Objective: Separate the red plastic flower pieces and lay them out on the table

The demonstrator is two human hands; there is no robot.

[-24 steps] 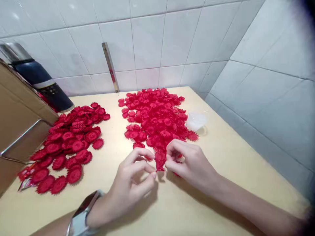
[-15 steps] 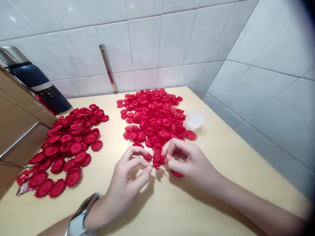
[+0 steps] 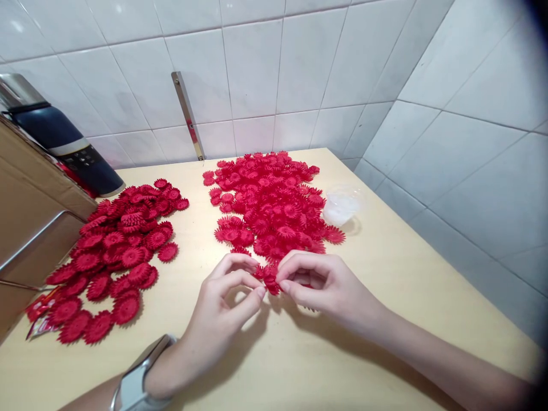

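Between my two hands is a red fringed flower piece (image 3: 270, 278), held just above the table. My left hand (image 3: 229, 299) pinches its left edge with thumb and fingertips. On its right side, the thumb and forefinger of my right hand (image 3: 314, 279) close on it. Right behind my hands lies a large heap of red fringed discs (image 3: 274, 205). A second pile of thicker red discs (image 3: 124, 245) is off to the left. My right fingers partly hide the held piece and a disc under them.
A clear plastic cup (image 3: 341, 205) with something white in it stands right of the heap. On the left are a cardboard box (image 3: 36, 194), a dark blue bottle (image 3: 64, 137) and a small shiny wrapper (image 3: 41, 325). Tiled walls (image 3: 257, 68) border the table (image 3: 299, 359).
My right hand has shifted slightly left and turned a little, its fingers closer to my left fingertips. The red piece is turned between them. My left hand stays nearly in place.
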